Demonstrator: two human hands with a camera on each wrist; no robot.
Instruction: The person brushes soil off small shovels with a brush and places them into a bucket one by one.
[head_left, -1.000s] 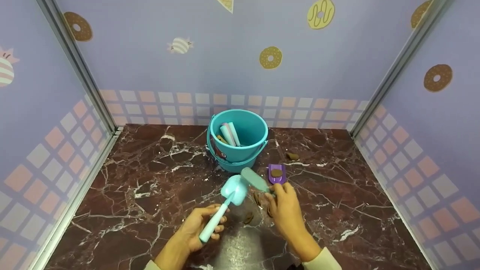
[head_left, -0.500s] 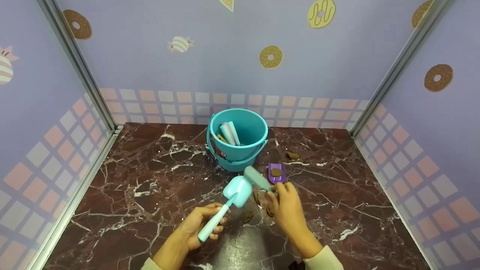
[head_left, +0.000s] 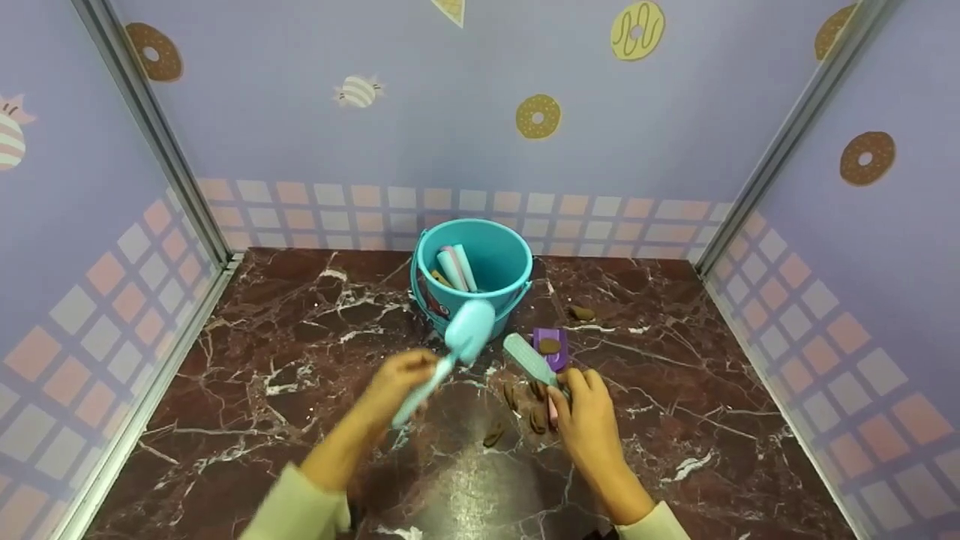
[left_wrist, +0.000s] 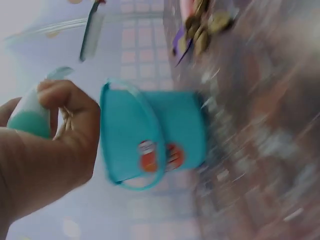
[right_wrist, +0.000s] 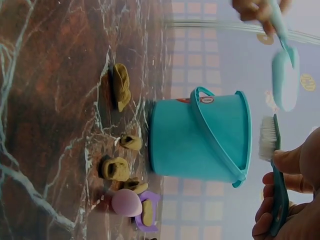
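Note:
My left hand (head_left: 401, 386) grips the handle of a light-blue toy shovel (head_left: 471, 330), blurred, its blade raised in front of the bucket's near side in the head view. In my right hand (head_left: 589, 420) is a green-handled brush (head_left: 529, 360), whose white bristles (right_wrist: 268, 137) show in the right wrist view. The brush head is apart from the shovel. The turquoise bucket (head_left: 480, 225) stands upright with light-blue and pink handles (head_left: 456, 268) inside. Just beyond the brush lies a purple toy shovel (head_left: 561, 351) with a brown piece (head_left: 550, 346) on it.
Several curled brown pieces (head_left: 538, 421) lie on the dark marbled tabletop (head_left: 300, 420) near my right hand. Another brown piece (head_left: 581, 313) sits right of the bucket. Patterned lilac walls (head_left: 420, 135) enclose the back and sides.
My left hand has moved the light-blue shovel forward, away from the brush and toward the bucket. My right hand and brush have shifted slightly right.

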